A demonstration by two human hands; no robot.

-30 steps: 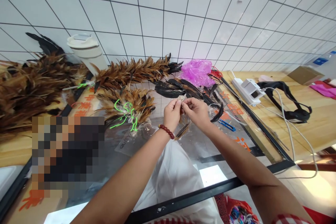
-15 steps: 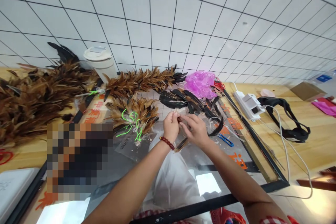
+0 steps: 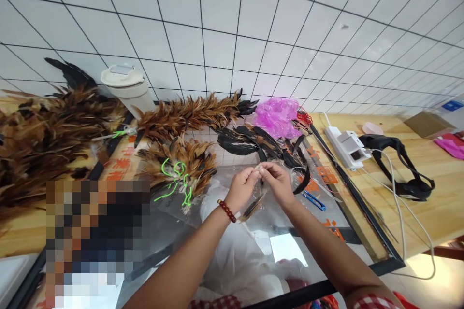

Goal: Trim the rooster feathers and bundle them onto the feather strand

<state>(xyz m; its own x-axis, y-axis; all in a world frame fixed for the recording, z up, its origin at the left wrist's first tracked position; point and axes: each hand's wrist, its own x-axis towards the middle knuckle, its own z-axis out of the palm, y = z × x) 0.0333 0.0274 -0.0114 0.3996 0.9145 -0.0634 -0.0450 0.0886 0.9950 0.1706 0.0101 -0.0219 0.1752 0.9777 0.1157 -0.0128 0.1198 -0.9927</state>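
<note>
My left hand (image 3: 242, 187) is closed in a pinch, a beaded bracelet (image 3: 227, 211) on its wrist. Beside it, my right hand (image 3: 278, 182) pinches too, and the fingertips of both meet at the pale end of a feather (image 3: 258, 169); most of it is hidden by the fingers. Just under the hands is a brown feather (image 3: 253, 209); whether it is held or lies on the glass I cannot tell. Loose black and brown feathers (image 3: 237, 141) lie behind the hands. To the left sits a feather bundle (image 3: 197, 157) with bright green string (image 3: 178, 169) on it.
A long feather strip (image 3: 192, 112) lies along the wall, near a white lidded cup (image 3: 126, 88). A pink plastic bag (image 3: 278, 117) is at the back. On the right are a blue cutter (image 3: 314, 200), a white power strip (image 3: 346, 147) with cables and a black strap (image 3: 406, 188).
Both hands have moved slightly right and down in view. The right fingers, spread apart before, are now drawn together in a pinch against the left fingertips. The whole view has shifted a little.
</note>
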